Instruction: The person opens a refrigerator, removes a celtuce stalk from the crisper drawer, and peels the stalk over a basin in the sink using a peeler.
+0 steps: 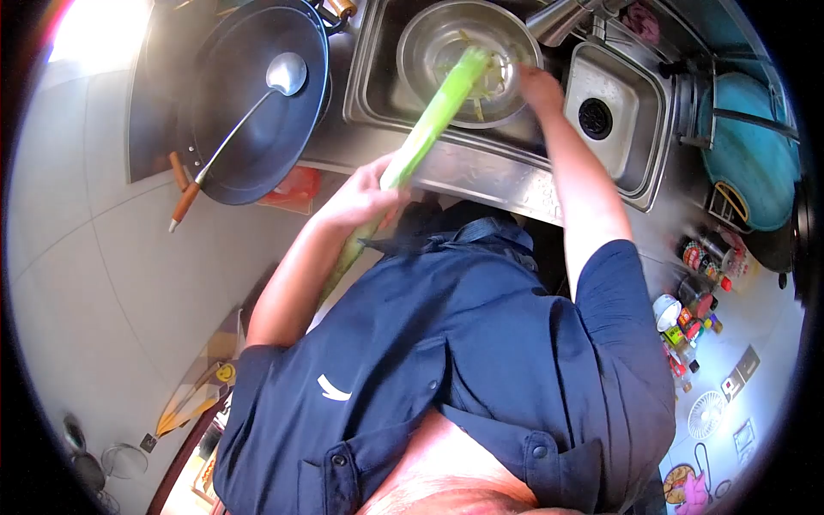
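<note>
A long pale-green stalk (433,118) slants across the view, its top end over a round metal basin (415,51) in the large sink. My left hand (371,199) is wrapped round the stalk near the counter's front edge, and the lower part runs down beside my forearm. At the right rim of the basin is my right hand (539,90), slightly blurred, with its fingers curled; whether they hold anything cannot be made out. Several thin peel-like strips (493,81) lie in the basin.
A large dark wok (232,94) with a metal ladle (286,74) resting in it stands at the left. The smaller sink (631,137) with a black drain is right of the large one. Farther right are a rack with a teal basin (747,154) and several bottles (687,330).
</note>
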A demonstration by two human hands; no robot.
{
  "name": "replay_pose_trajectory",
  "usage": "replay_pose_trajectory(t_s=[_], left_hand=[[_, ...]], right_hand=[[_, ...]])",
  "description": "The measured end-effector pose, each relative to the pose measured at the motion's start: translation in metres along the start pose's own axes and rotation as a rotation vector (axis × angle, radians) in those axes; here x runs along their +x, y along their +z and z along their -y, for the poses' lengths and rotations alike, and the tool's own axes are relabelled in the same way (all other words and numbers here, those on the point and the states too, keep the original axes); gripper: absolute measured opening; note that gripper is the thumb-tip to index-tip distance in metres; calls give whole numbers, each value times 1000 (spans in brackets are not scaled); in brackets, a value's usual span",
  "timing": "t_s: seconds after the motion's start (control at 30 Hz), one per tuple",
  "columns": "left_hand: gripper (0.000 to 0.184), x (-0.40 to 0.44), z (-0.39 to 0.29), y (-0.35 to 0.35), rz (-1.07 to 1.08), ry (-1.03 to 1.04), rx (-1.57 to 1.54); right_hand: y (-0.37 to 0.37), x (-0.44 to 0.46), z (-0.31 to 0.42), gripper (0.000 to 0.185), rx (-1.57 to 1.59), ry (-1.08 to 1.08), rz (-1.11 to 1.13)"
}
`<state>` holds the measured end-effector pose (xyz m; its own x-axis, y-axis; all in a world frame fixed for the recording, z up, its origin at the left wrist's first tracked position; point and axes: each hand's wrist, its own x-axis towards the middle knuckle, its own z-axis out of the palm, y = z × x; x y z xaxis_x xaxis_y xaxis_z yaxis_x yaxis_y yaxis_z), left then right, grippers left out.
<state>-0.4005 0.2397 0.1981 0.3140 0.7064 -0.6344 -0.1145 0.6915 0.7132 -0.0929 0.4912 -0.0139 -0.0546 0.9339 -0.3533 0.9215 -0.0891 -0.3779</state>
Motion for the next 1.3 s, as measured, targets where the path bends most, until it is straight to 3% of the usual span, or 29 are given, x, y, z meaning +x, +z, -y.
replay_pose_trajectory(t_s=[0.13, 0.37, 0.47, 0.57, 0.63, 0.73, 0.77, 0.83, 0.9, 1.0, 1.13, 1.3], left_hand=[[44, -5, -4, 3, -7, -5, -57], [36, 17, -5, -1, -55, -37, -66], [38, 24, 0, -5, -50, -35, -76], [40, 30, -1, -7, -41, 8, -74], [45, 33, -4, -5, -74, -12, -33], [49, 42, -3, -3, -103, 19, -78], [49, 45, -2, -4, -103, 20, -79], [51, 50, 0, -5, -81, 18, -141], [48, 51, -3, -5, -72, 5, -151], [41, 53, -3, -3, -72, -25, -136], [29, 50, -9, 4, -131, -31, 18], [39, 57, 6, 0, -151, -31, 166]], right_hand=[[-39, -9, 8, 59, -190, -50, 14], [-43, -53, 51, 48, -214, -151, -34], [-36, -63, 52, 45, -142, -248, -138], [-25, -62, 49, 45, -72, -139, -154], [-12, -62, 41, 47, 163, -94, -185], [-22, -105, 62, 57, 416, -198, 29], [-18, -121, 69, 62, 539, -329, 4], [-5, -147, 81, 65, 568, -424, 93], [-13, -173, 104, 46, 630, -492, 181], [-13, -192, 117, 36, 568, -632, 66], [-21, -193, 116, 35, 496, -651, 128], [-23, -189, 110, 36, 382, -763, 128]])
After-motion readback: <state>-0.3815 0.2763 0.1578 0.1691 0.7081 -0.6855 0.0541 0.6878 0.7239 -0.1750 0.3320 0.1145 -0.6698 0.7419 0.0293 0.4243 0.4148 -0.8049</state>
